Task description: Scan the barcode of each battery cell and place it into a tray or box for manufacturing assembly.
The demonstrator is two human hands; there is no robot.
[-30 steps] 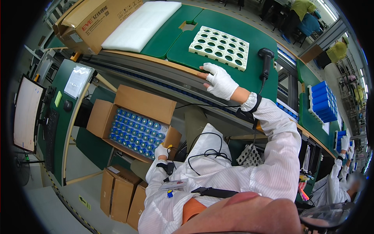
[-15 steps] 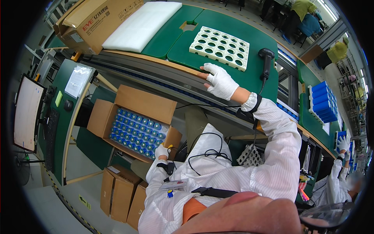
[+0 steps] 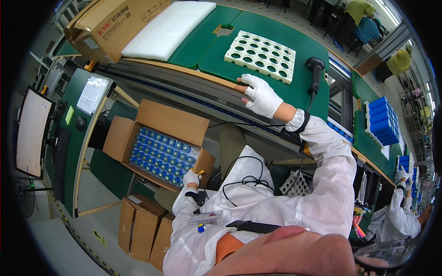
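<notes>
My right hand (image 3: pixel 262 97), in a white glove with bare fingertips, rests at the front edge of the green worktable (image 3: pixel 209 55). Its fingers are apart and hold nothing. A white plastic tray (image 3: pixel 261 56) with rows of round holes lies just beyond it. To its right is a black handheld scanner (image 3: pixel 315 76). My left hand (image 3: pixel 190 178), also gloved, is at the near right corner of an open cardboard box (image 3: pixel 172 118). Blue cylindrical cells (image 3: pixel 159 155) stand in rows inside that box. The left fingers are too small and partly hidden to read.
A white foam sheet (image 3: pixel 168 30) and a large carton (image 3: pixel 117 30) lie at the far left of the table. A monitor (image 3: pixel 34 133) stands left. Closed cartons (image 3: pixel 142 230) sit below. On the right, a co-worker's gloved hands (image 3: pixel 403 177) are by blue cells; more cells (image 3: pixel 382 117) stand nearer.
My two hands, the tray and the box stay practically where they were. At the far right, the co-worker's hands and head have shifted a little.
</notes>
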